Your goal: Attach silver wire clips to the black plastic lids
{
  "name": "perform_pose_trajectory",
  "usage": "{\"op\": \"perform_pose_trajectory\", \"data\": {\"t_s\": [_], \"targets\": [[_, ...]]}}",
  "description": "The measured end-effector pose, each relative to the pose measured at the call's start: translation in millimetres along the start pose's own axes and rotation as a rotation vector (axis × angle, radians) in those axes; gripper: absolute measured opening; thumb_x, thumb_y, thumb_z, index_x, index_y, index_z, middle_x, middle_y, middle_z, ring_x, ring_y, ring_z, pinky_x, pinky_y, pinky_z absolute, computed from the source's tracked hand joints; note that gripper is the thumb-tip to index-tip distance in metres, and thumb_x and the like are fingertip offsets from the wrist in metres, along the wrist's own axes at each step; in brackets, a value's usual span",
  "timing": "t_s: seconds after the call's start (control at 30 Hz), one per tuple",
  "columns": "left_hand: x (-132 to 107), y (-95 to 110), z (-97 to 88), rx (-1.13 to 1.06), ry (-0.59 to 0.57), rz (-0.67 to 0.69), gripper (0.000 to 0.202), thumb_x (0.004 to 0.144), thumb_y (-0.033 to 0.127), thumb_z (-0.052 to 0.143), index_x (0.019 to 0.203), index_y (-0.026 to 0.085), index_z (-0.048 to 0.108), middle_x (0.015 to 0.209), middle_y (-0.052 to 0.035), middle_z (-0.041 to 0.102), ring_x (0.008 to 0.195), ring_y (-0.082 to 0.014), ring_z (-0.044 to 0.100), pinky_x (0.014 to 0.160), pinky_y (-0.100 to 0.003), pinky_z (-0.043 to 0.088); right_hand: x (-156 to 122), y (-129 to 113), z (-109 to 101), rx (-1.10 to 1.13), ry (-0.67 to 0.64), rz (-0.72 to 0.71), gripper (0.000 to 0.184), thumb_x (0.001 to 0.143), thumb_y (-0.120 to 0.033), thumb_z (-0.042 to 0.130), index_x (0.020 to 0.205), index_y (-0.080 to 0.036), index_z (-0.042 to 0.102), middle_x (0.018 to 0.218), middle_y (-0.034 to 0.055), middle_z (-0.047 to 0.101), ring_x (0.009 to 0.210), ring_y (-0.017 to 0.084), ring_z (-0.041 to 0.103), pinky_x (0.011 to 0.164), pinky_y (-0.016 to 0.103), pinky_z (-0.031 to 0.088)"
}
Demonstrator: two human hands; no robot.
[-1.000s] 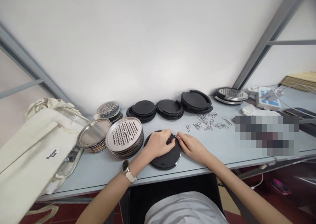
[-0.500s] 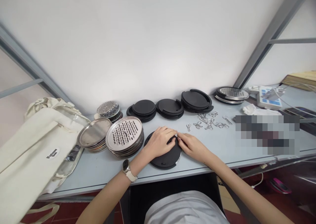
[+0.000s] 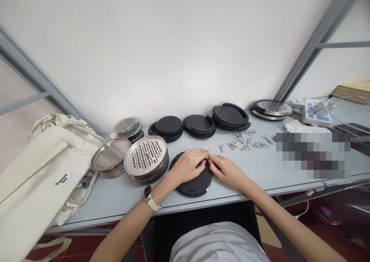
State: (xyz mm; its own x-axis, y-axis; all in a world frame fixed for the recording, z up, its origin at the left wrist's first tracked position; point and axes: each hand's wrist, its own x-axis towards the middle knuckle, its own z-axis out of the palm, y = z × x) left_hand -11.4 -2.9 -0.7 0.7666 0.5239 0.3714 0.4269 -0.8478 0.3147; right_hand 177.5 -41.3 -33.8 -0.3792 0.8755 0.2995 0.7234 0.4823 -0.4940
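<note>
My left hand (image 3: 188,164) lies across a round black plastic disc (image 3: 193,186) at the table's front edge, its thumb on top and its fingers gripping near the far right rim. A bright metal edge shows along the disc's right side. Against that rim my right hand (image 3: 226,172) is closed in a pinch, fingertips meeting those of the left. A small glint of metal, seemingly a wire clip (image 3: 206,158), shows between them, mostly covered. Loose metal wire clips (image 3: 245,141) lie in a pile beyond my right hand.
Left of the disc stand stacked round grater plates (image 3: 147,156) and plain metal discs (image 3: 110,155). Black round holders (image 3: 199,124) line the wall. One grater stack (image 3: 273,108) sits farther right. A cream bag (image 3: 43,169) covers the left end; a power strip (image 3: 316,112) lies right.
Both hands stay at the same spot on the disc's rim. The left fingertips have shifted slightly right, over the metal piece. Otherwise the view has only moved a little.
</note>
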Motion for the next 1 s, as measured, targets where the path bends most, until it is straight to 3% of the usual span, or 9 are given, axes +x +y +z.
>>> {"op": "perform_pose_trajectory", "data": {"t_s": [0.23,0.5,1.0], "targets": [[-0.7,-0.5,1.1,-0.013,-0.022,-0.024,0.056,0.093,0.016,0.044,0.145,0.017,0.025,0.12,-0.0089,0.063,0.109,-0.0196,0.059,0.096,-0.037,0.046,0.0,-1.8,-0.9,-0.026,-0.006,0.017,0.017,0.093,-0.02,0.037,0.078,-0.021,0.045,0.064,-0.0017,0.049,0.056,0.014,0.046,0.056,0.025,0.033],[-3.2,-3.0,2.4,-0.07,-0.075,-0.067,0.055,0.095,0.02,0.041,0.147,0.016,0.023,0.127,-0.0126,0.059,0.112,-0.0211,0.058,0.096,-0.037,0.047,-0.2,-1.3,-0.2,-0.025,0.005,0.012,0.018,0.093,-0.02,0.038,0.076,-0.021,0.046,0.063,-0.0015,0.049,0.054,0.014,0.045,0.055,0.025,0.031],[-4.4,-7.1,6.9,-0.137,-0.057,-0.054,0.056,0.094,0.02,0.041,0.147,0.02,0.022,0.126,-0.0122,0.059,0.108,-0.0232,0.061,0.092,-0.04,0.051,0.2,-0.9,-0.4,-0.053,-0.017,0.007,0.017,0.094,-0.02,0.036,0.079,-0.02,0.045,0.064,-0.0005,0.049,0.055,0.015,0.045,0.056,0.025,0.031]]}}
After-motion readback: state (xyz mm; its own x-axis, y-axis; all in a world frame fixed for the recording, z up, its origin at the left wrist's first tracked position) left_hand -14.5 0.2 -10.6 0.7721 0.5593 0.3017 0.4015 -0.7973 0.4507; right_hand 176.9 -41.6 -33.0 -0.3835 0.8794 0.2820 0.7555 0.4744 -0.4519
